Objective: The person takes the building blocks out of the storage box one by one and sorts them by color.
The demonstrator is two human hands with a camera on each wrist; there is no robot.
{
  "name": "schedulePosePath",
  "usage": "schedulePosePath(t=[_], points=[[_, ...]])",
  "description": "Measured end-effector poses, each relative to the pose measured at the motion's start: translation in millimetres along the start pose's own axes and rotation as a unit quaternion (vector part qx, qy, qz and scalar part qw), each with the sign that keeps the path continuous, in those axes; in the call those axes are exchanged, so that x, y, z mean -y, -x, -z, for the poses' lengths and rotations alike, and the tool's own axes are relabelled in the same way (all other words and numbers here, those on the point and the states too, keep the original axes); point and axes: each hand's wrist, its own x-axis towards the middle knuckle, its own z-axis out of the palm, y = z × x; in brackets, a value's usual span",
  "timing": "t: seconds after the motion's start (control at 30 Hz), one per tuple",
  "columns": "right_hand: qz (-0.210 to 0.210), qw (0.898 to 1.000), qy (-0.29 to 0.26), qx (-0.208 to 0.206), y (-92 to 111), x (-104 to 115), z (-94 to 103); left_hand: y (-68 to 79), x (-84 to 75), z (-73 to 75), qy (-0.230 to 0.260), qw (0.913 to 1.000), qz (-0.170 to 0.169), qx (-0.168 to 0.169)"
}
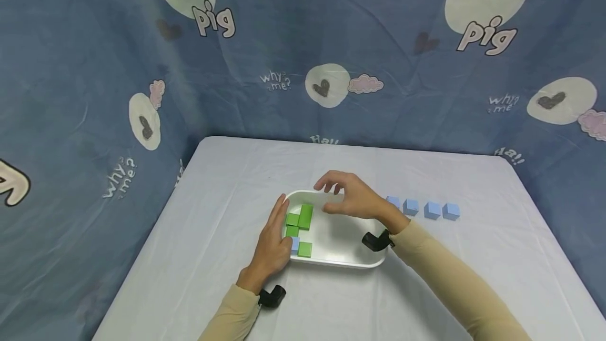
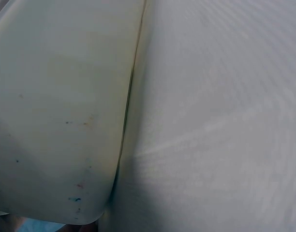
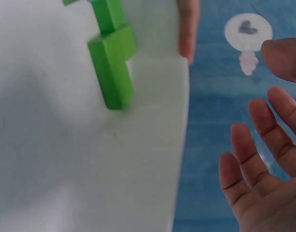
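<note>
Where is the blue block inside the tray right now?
In the head view, the blue block sits in the near left corner of the white tray, immediately left of a light green block.

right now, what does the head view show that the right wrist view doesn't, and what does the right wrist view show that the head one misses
Only the head view: the blue cubes in a row beyond the tray, and both sleeves.
Only the right wrist view: the palm side of the right hand.
Both: tray, green blocks, patterned cloth, part of each hand.
</note>
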Motion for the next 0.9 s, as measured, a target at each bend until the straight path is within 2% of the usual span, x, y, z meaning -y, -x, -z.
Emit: schedulePosePath(t=[0.2,0.43,0.63,0.9], points=[[0.008,0.998,-0.002,0.058,-8,2,-20.2,0.7,1.9,0.8,0.007,0.9999,0.007,0.010],[0.018,0.990,-0.016,0.139,-12,2,-38.3,0.7,3.3,1.4,0.004,0.9999,0.001,0.013],[0.034,0.983,-0.009,0.180,-13,0,-54.5,0.5,3.3,2.3,-0.003,0.9999,-0.003,0.014],[0.054,0.971,-0.038,0.231,-17,-3,-76.7,0.7,3.6,2.2,-0.001,0.9998,-0.014,0.014]])
